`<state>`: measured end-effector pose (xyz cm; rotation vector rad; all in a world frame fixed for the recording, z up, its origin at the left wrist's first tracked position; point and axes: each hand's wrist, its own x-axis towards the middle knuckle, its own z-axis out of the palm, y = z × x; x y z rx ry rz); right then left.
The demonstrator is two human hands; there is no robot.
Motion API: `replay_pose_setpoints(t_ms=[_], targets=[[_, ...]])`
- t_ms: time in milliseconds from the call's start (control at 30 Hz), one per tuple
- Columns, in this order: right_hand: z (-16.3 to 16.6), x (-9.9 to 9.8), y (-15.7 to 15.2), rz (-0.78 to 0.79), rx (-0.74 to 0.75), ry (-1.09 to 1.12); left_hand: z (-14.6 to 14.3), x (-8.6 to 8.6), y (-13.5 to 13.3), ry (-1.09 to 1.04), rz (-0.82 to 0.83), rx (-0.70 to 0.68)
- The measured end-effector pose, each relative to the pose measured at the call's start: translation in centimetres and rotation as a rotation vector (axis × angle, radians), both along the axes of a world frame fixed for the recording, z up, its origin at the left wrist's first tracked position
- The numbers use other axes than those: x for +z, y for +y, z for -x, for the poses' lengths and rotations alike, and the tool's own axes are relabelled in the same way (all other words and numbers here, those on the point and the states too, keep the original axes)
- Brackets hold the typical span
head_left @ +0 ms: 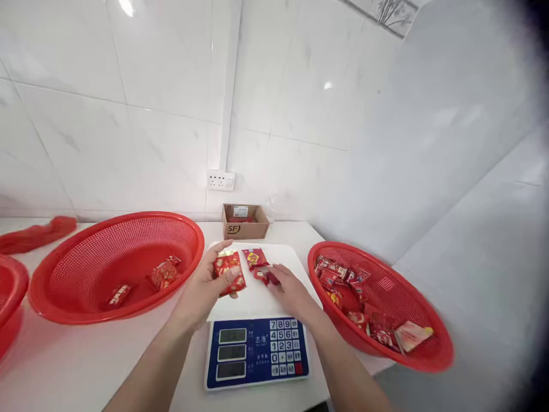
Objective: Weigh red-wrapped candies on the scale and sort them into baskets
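Observation:
My left hand grips a red packet with a gold pattern, thumb across its front, above the white pan of a digital scale. My right hand is at the pan's right side, its fingers closed around a small red packet; part of that packet is hidden by the fingers. Just beyond them a red packet with a yellow print lies flat on the pan. Nearest me is the scale's blue keypad panel, with its displays too dim to read.
A large red basket with a few red packets stands at left, and part of another red basket at the edge. The right red basket holds several packets. A small cardboard box sits by the wall, under a socket.

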<state>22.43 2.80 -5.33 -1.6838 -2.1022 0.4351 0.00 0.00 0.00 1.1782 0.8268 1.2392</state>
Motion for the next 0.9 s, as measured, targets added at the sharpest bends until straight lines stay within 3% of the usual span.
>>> replay_pose_setpoints(t_ms=[333,433,567,667,800,900], targets=[[1.0,0.5,-1.4,0.011,0.018,0.066,-0.5,2.2,-3.2,-0.059,0.052,-0.121],[1.6,2.0,-2.5,-0.052,0.042,0.173,-0.4,2.6,-4.0,-0.036,0.05,-0.141],[3.0,5.3,-5.1,-0.096,0.245,0.545,-0.5,2.4,-4.5,0.074,0.018,-0.228],[3.9,7.2,-6.5,-0.099,0.347,0.587,-0.7,1.8,-4.6,0.224,0.003,-0.311],[4.5,7.5,-7.2,-0.164,0.283,0.499,-0.9,1.3,-4.5,0.323,0.02,-0.379],[4.5,6.9,-7.3,-0.178,0.2,0.628,-0.8,1.4,-4.0,0.285,-0.006,-0.387]])
